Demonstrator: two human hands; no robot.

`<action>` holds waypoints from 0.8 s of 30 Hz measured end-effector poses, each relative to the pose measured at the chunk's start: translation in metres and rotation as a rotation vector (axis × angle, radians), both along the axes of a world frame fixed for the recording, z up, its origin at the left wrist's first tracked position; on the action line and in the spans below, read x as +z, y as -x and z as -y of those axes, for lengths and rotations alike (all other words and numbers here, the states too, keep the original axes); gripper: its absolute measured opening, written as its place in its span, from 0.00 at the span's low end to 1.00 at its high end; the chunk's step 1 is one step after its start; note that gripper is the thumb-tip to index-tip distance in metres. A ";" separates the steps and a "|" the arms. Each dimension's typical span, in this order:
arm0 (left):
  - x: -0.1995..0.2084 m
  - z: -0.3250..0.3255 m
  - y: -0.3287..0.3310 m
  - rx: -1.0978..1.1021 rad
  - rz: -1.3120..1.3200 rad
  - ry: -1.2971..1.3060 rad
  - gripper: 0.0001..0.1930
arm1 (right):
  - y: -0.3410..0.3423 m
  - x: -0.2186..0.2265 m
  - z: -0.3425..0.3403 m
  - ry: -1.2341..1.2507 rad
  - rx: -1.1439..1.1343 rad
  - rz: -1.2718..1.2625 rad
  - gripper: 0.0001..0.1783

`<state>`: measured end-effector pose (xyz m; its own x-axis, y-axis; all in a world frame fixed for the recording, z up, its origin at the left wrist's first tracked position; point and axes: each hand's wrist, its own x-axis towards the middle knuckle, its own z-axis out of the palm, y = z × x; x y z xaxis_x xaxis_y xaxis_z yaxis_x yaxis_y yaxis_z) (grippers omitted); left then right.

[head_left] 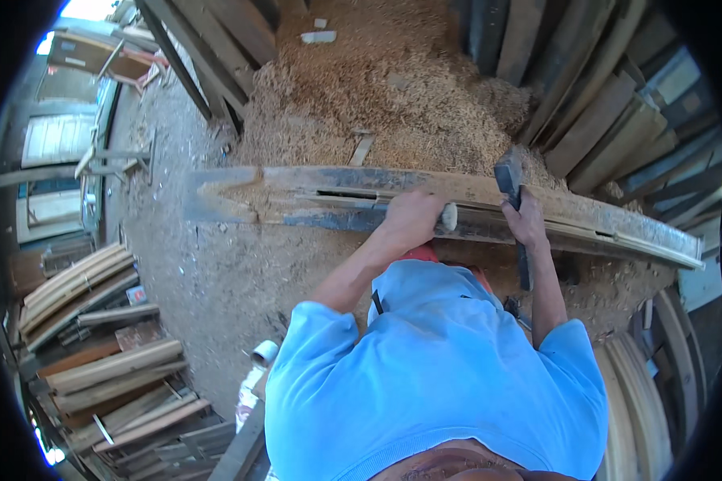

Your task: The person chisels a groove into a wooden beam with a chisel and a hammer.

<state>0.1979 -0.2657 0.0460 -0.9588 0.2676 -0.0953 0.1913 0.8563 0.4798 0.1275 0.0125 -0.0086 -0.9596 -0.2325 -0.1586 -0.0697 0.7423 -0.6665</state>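
Observation:
A long wooden workbench beam [217, 192] runs across in front of me, and on it lies a narrow pale timber strip [658, 250] with slots cut in it. My left hand [413, 218] is closed over the strip, gripping what looks like a chisel [449, 216]; only its pale round handle end shows, and its blade is hidden. My right hand [526, 220] is wrapped round the handle of a hammer [508, 172], close below the dark head, which is up over the beam. The handle hangs down past my wrist. One dark slot [346, 194] lies left of my left hand.
Wood shavings [393, 96] cover the ground beyond the beam. Boards [594, 112] lean at the far right, and timber [120, 377] is stacked at the left. Planks [630, 401] stand at the near right. A white container [265, 351] sits by my left side.

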 end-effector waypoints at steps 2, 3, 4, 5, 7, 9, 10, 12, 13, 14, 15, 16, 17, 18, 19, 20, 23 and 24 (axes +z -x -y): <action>0.014 0.035 -0.019 0.263 0.012 -0.264 0.21 | 0.014 -0.005 0.017 -0.018 0.069 0.159 0.22; 0.017 0.056 -0.027 0.420 0.129 -0.373 0.23 | 0.018 -0.007 0.026 -0.041 0.101 0.216 0.22; 0.014 0.080 -0.037 0.592 0.093 -0.418 0.24 | 0.021 -0.009 0.034 -0.065 0.124 0.270 0.23; 0.002 0.106 -0.046 0.763 0.055 -0.462 0.25 | 0.023 -0.016 0.041 -0.071 0.170 0.267 0.25; -0.034 0.163 -0.070 0.982 0.074 -0.243 0.30 | 0.026 -0.028 0.047 -0.083 0.221 0.243 0.25; -0.062 0.200 -0.086 1.040 0.082 -0.010 0.32 | 0.031 -0.028 0.056 -0.086 0.261 0.286 0.25; -0.070 0.213 -0.088 1.062 0.084 0.104 0.33 | 0.040 -0.021 0.062 -0.088 0.279 0.338 0.25; -0.082 0.229 -0.086 1.091 0.098 -0.024 0.32 | 0.050 -0.022 0.067 -0.135 0.305 0.393 0.25; -0.089 0.233 -0.084 1.108 0.107 -0.088 0.32 | 0.053 -0.028 0.068 -0.177 0.319 0.397 0.25; -0.102 0.235 -0.083 1.112 0.180 -0.125 0.29 | 0.055 -0.032 0.068 -0.222 0.337 0.400 0.26; -0.113 0.235 -0.081 1.119 0.251 -0.160 0.25 | 0.058 -0.029 0.072 -0.222 0.345 0.434 0.26; -0.123 0.235 -0.084 1.126 0.323 -0.196 0.21 | 0.061 -0.026 0.076 -0.224 0.354 0.467 0.26; -0.124 0.234 -0.084 1.185 0.329 -0.381 0.19 | 0.063 -0.025 0.078 -0.220 0.359 0.499 0.26; -0.125 0.231 -0.085 1.242 0.333 -0.569 0.16 | 0.065 -0.030 0.076 -0.219 0.374 0.495 0.25; -0.126 0.227 -0.086 1.296 0.334 -0.758 0.13 | 0.064 -0.039 0.072 -0.219 0.390 0.492 0.25; -0.122 0.224 -0.084 1.291 0.310 -0.791 0.10 | 0.067 -0.043 0.073 -0.211 0.411 0.483 0.25; -0.113 0.215 -0.080 1.291 0.235 -0.863 0.06 | 0.074 -0.047 0.074 -0.258 0.451 0.554 0.26; -0.114 0.214 -0.080 1.300 0.210 -0.868 0.07 | 0.076 -0.049 0.072 -0.238 0.483 0.557 0.27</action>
<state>0.2778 -0.4798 -0.0682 -0.5571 -0.6537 -0.5122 -0.5564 -0.1641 0.8145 0.0513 -0.0596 -0.0578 -0.5244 -0.5042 -0.6861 -0.1237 0.8424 -0.5245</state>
